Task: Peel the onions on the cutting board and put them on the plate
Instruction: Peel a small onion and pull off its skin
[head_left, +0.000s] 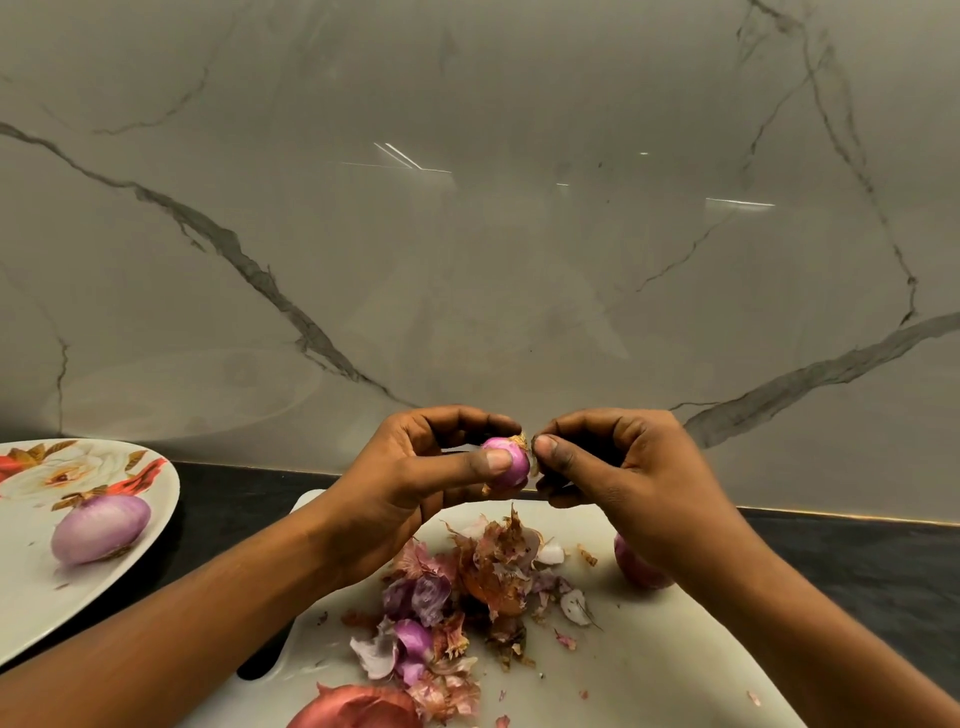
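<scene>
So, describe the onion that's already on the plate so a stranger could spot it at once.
Start at the floral plate at the far left, beside the white cutting board. One onion lies alone on it, pale purple and smooth; the rest are over the board, near the peelings.

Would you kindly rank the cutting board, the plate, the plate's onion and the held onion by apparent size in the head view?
1. cutting board, though cropped below
2. plate, cropped at the left
3. onion on the plate
4. held onion, looks smallest, though fingers cover part
</scene>
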